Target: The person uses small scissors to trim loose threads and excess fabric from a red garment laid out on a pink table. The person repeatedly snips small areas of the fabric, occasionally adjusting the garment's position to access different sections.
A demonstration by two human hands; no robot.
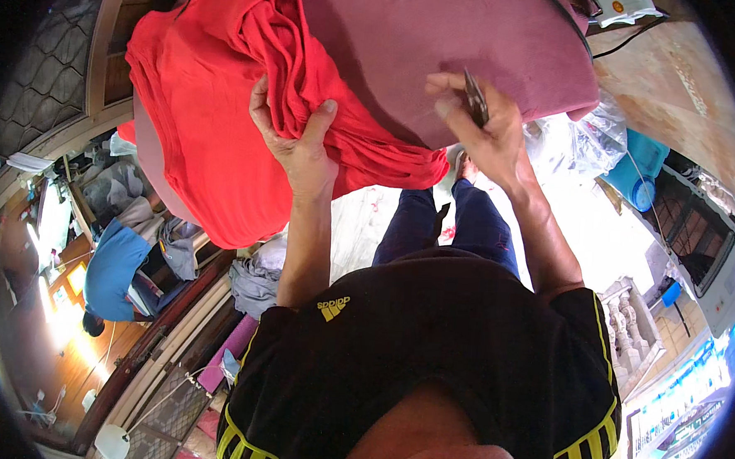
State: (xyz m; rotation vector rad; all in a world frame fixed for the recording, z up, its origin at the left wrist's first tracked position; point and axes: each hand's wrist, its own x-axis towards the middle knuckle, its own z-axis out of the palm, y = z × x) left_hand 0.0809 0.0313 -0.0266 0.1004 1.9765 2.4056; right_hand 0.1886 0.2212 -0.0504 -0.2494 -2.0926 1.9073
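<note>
Fingers of the left hand (pixel 301 139) are clamped on a bunched fold of the red cloth (pixel 216 113), thumb on one side, knuckles on the other. Right hand (pixel 485 132) fingers are closed around a small dark tool (pixel 476 98), pressed against the maroon padded surface (pixel 444 42). Red cloth drapes over that surface's left side, hanging above the person's legs.
</note>
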